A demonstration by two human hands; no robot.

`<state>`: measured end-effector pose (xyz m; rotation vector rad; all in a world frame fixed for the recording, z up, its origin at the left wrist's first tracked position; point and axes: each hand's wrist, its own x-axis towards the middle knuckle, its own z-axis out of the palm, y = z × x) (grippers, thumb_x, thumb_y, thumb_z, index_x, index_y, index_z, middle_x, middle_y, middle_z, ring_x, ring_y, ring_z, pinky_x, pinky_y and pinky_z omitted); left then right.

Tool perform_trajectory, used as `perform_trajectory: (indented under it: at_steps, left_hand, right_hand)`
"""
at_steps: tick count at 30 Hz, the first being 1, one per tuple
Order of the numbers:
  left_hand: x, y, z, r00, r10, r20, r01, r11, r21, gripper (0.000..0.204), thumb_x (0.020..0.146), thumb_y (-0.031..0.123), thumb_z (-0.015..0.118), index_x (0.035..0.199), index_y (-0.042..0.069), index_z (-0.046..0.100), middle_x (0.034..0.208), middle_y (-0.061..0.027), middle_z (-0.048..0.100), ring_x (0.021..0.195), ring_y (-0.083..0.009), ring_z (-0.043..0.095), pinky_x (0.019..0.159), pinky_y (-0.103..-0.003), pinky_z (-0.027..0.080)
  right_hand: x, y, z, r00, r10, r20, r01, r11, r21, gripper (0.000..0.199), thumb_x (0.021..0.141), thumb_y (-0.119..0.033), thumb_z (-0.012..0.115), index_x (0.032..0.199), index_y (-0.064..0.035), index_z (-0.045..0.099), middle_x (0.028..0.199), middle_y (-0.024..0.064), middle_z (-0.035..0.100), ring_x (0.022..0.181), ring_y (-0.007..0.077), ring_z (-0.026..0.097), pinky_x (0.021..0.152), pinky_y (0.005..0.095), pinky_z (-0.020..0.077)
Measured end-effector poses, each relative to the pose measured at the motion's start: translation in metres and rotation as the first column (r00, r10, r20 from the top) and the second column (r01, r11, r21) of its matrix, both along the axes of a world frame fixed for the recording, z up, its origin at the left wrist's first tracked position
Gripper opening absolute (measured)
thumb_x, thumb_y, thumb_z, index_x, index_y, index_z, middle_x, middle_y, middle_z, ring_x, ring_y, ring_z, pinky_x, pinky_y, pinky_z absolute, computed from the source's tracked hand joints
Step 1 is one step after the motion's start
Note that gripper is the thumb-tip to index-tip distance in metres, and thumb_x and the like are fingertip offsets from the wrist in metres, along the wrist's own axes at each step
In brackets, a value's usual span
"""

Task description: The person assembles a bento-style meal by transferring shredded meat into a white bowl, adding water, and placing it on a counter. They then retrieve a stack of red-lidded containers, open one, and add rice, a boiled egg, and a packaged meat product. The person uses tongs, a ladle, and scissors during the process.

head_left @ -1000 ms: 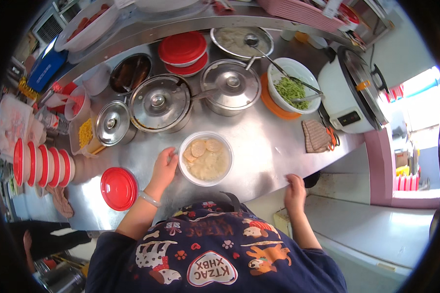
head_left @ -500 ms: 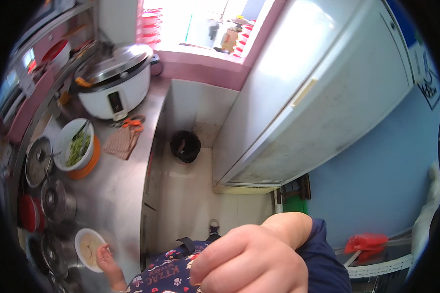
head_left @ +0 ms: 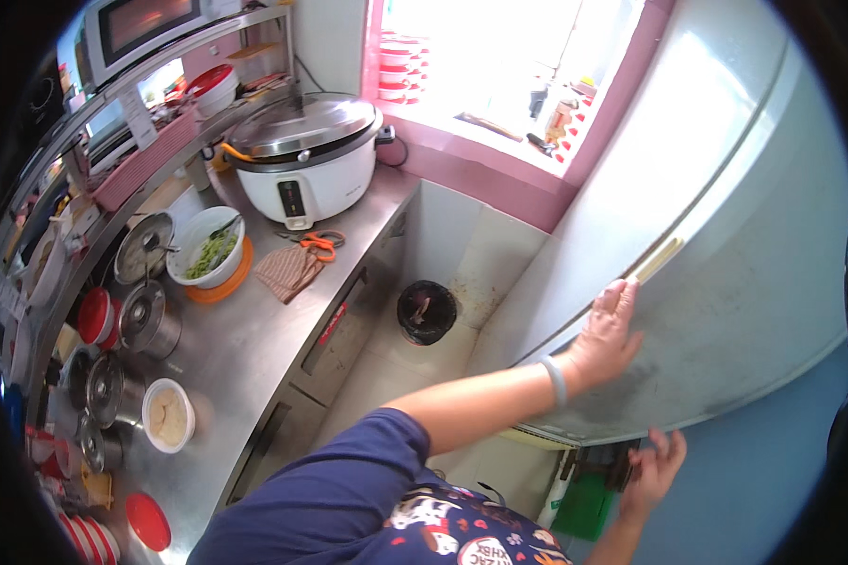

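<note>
My left hand [head_left: 605, 341], with a grey band at the wrist, reaches across to the tall white fridge [head_left: 725, 311]. Its fingers are stretched out against the door edge, at the lower end of the pale yellow handle strip [head_left: 658, 258]; the thumb stands apart. Lower down, my right hand [head_left: 652, 474] is near the fridge's bottom edge, fingers loosely bent and spread, holding nothing. On the steel counter to the left stands a white round tub [head_left: 169, 416] with pale, doughy-looking contents, untouched. A red lid [head_left: 148, 521] lies nearer to me.
The counter [head_left: 245, 353] also holds a rice cooker [head_left: 316, 193], a bowl of chopped greens [head_left: 207, 247], orange-handled scissors [head_left: 322, 247], a brown cloth [head_left: 288, 273] and several lidded steel pots [head_left: 151, 320]. A black bin [head_left: 426, 313] stands on the floor between counter and fridge.
My left hand has let go of the white tub and swung right to the fridge. The right hand, earlier a large fist in front, is lower and farther right, fingers spread. The view has shifted.
</note>
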<state>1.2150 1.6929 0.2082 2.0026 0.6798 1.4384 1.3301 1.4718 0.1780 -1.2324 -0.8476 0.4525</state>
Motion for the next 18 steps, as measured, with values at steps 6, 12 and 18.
perform_trajectory:
  at_steps: [6, 12, 18]
  left_hand:
    - [0.011, 0.012, 0.005, 0.988, -0.005, 0.158, 0.038, 0.978, -0.207, 0.055, 0.076, 0.006, 0.053, 0.13, 0.0, 0.043, 0.119, -0.0212, 0.049, 0.112, -0.0359, 0.045, 0.102, -0.043, 0.033]
    - [-0.044, -0.024, 0.007, 0.938, -0.332, 0.099, 0.343, 0.931, -0.129, 0.053, 0.069, 0.007, 0.051, 0.121, 0.001, 0.05, 0.11, -0.0165, 0.055, 0.101, -0.0324, 0.051, 0.09, -0.039, 0.038]
    - [-0.071, -0.063, 0.026, 0.687, -0.712, -0.141, 0.702, 0.602, 0.38, 0.027, 0.066, 0.008, 0.072, 0.093, 0.012, 0.07, 0.083, -0.0036, 0.057, 0.077, -0.0198, 0.054, 0.079, -0.037, 0.04]
  right_hand:
    - [0.019, -0.072, -0.051, 0.961, -0.194, -0.196, 0.139, 0.955, -0.264, 0.035, 0.093, -0.012, 0.049, 0.127, -0.005, 0.047, 0.115, 0.012, 0.056, 0.087, 0.0132, 0.058, 0.079, 0.0274, 0.0486]
    - [-0.038, -0.078, -0.032, 0.962, -0.25, -0.111, 0.236, 0.964, -0.121, 0.024, 0.095, -0.014, 0.05, 0.117, -0.0055, 0.052, 0.13, 0.0134, 0.05, 0.112, 0.0224, 0.053, 0.095, 0.0345, 0.0439]
    - [-0.054, -0.137, 0.026, 0.942, -0.331, -0.06, 0.333, 0.896, 0.292, 0.062, 0.092, -0.04, 0.051, 0.142, -0.0073, 0.033, 0.144, 0.0081, 0.039, 0.129, 0.0249, 0.04, 0.108, 0.0416, 0.0304]
